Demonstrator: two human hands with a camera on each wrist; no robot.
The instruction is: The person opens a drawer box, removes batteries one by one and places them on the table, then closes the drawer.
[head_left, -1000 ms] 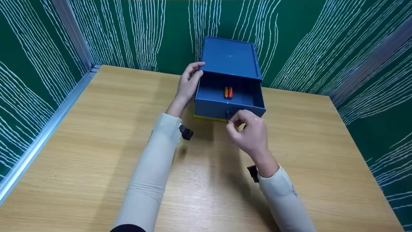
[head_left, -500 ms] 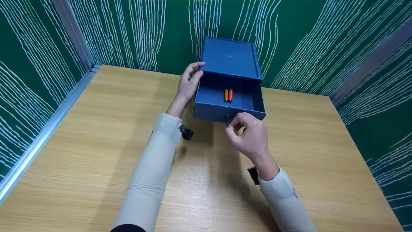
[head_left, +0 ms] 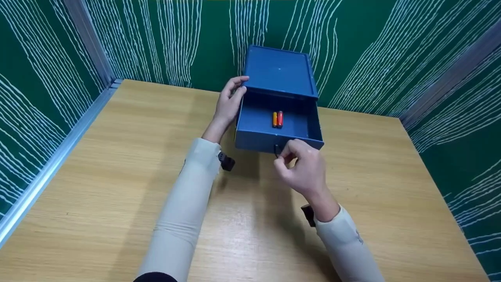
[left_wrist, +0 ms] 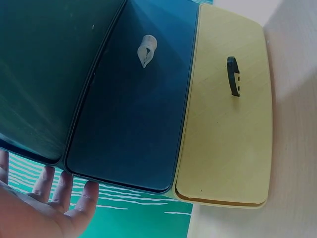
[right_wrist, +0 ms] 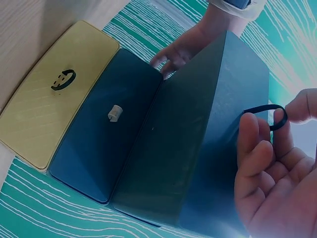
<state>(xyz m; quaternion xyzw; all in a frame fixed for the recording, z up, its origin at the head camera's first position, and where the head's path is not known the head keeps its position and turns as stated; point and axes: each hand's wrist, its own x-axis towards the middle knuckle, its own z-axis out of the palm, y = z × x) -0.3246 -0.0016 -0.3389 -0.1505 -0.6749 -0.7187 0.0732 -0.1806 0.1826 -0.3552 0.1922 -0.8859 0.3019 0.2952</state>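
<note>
At the back of the table stands a small cabinet (head_left: 278, 72) with a blue top. Its top drawer (head_left: 254, 141) is pulled out, and inside lie an orange battery (head_left: 274, 120) and a red battery (head_left: 280, 120), side by side. My right hand (head_left: 304, 169) pinches the drawer's black loop handle (right_wrist: 262, 107) between thumb and fingers. My left hand (head_left: 229, 102) rests against the cabinet's left side near the upper front corner, fingers extended. In the left wrist view, that hand's fingers (left_wrist: 63, 188) reach along the side.
Below the pulled-out drawer are a blue middle drawer (left_wrist: 129, 114) with a small whitish handle (left_wrist: 147, 49) and a yellow bottom drawer (left_wrist: 228, 139) with a black handle (left_wrist: 232, 77). A green wall (head_left: 213, 51) with white lines stands behind the wooden table (head_left: 117, 164).
The top drawer has slid farther out toward me, drawn by my right hand on the handle. Both batteries have come forward with it. My left hand has stayed in place.
</note>
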